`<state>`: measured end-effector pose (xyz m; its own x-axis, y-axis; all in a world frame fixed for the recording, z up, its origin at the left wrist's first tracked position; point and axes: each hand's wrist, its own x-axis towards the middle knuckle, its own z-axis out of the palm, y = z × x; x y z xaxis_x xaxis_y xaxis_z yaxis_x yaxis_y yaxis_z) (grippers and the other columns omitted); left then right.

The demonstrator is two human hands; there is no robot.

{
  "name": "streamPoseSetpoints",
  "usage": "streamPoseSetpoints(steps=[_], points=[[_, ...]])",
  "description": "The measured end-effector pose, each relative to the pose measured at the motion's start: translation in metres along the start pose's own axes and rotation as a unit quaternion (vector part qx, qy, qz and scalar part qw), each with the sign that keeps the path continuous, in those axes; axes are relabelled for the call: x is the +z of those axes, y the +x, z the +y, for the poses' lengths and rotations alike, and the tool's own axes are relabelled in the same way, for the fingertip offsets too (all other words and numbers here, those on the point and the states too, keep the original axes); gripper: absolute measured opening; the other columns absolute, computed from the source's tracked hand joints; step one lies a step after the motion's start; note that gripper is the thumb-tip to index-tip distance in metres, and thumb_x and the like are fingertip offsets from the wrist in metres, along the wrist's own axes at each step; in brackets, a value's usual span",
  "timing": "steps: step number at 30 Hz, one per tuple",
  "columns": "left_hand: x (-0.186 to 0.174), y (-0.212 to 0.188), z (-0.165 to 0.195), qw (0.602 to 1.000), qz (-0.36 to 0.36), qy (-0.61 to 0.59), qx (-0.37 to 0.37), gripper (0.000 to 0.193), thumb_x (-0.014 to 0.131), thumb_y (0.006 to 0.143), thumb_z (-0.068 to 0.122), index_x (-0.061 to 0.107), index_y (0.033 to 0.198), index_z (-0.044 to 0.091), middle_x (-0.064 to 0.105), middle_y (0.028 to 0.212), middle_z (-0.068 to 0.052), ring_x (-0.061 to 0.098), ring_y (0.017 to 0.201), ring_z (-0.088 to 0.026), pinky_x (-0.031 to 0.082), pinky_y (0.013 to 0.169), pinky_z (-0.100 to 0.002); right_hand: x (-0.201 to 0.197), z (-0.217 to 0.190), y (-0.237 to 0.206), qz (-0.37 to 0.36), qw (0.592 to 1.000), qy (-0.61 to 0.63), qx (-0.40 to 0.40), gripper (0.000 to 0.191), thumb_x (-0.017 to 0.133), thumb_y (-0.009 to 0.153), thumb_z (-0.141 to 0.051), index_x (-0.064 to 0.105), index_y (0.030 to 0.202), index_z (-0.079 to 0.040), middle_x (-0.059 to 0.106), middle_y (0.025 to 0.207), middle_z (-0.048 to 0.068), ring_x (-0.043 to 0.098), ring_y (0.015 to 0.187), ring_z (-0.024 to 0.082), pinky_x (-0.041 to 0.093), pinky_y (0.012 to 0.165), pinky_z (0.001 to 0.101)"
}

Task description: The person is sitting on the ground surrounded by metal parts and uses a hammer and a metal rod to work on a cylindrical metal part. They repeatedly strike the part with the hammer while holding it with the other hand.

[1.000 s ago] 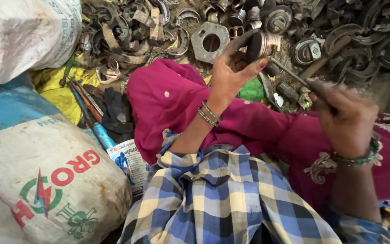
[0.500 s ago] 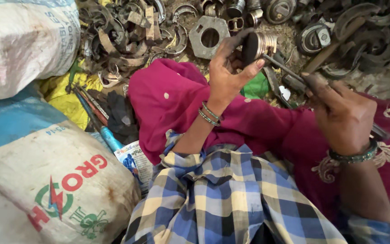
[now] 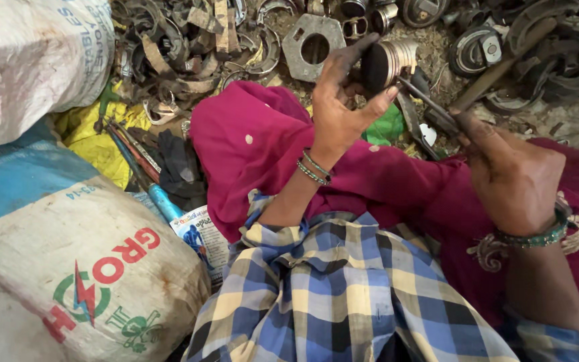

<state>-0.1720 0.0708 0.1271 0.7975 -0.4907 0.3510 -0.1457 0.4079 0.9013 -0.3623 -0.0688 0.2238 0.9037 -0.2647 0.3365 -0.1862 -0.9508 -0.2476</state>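
From the head view, my left hand (image 3: 336, 107) is raised in front of me with its fingers (image 3: 353, 57) curled around a short metal cylinder (image 3: 387, 64), thumb on the near side and the other fingertips over the top, so the grip is closed on it. The cylinder has a dark end facing me and a shiny ribbed side. Two thin bangles (image 3: 313, 167) sit on that wrist, and the forearm rises from a blue and yellow checked sleeve (image 3: 283, 234).

My right hand (image 3: 514, 174) is clenched around the handle of a thin dark tool (image 3: 423, 100), knuckles up, with the tool's tip touching the cylinder's lower edge. A green bangle (image 3: 537, 234) circles that wrist.

Both hands work above my lap, which is covered in magenta cloth (image 3: 256, 147) with pale embroidery on the right. Beyond it, on the dirt floor, lies a heap of rusty scrap metal (image 3: 196, 40), among it curved bands and a flat hexagonal plate with a round hole (image 3: 313, 47). To my left are stuffed white sacks (image 3: 82, 281), a yellow bag (image 3: 92, 137) and a blue-handled tool (image 3: 162, 201).
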Motion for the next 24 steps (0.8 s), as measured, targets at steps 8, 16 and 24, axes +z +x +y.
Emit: streamPoseSetpoints(steps=[8, 16, 24], points=[[-0.001, 0.000, 0.002, 0.993, 0.016, 0.099, 0.061, 0.065, 0.087, 0.089, 0.026, 0.059, 0.144, 0.004, 0.056, 0.135, -0.005, 0.068, 0.116, -0.013, 0.066, 0.089, -0.028, 0.014, 0.015, -0.014, -0.038, 0.999, 0.012, 0.031, 0.027, 0.076, 0.106, -0.012, 0.074, 0.133, -0.012, 0.074, 0.089, 0.009, 0.065, 0.061, 0.020, 0.048, 0.055, 0.0338], [0.001, -0.001, -0.002, 0.987, 0.034, 0.142, 0.071, 0.066, 0.089, 0.086, 0.028, 0.061, 0.143, 0.011, 0.062, 0.135, -0.007, 0.072, 0.113, -0.016, 0.066, 0.086, -0.028, 0.013, 0.011, -0.015, -0.032, 0.999, 0.010, 0.036, 0.030, 0.075, 0.105, -0.012, 0.073, 0.136, -0.013, 0.073, 0.089, 0.011, 0.065, 0.065, 0.024, 0.049, 0.058, 0.0370], [0.024, -0.014, 0.001, 0.956, -0.045, 0.259, 0.129, 0.069, 0.092, 0.081, 0.020, 0.058, 0.141, 0.015, 0.062, 0.141, -0.005, 0.068, 0.123, -0.023, 0.062, 0.107, -0.033, 0.010, 0.018, -0.010, 0.016, 0.999, 0.011, 0.048, 0.019, 0.069, 0.114, -0.008, 0.070, 0.133, -0.010, 0.073, 0.089, 0.011, 0.069, 0.070, 0.020, 0.052, 0.061, 0.0334]])
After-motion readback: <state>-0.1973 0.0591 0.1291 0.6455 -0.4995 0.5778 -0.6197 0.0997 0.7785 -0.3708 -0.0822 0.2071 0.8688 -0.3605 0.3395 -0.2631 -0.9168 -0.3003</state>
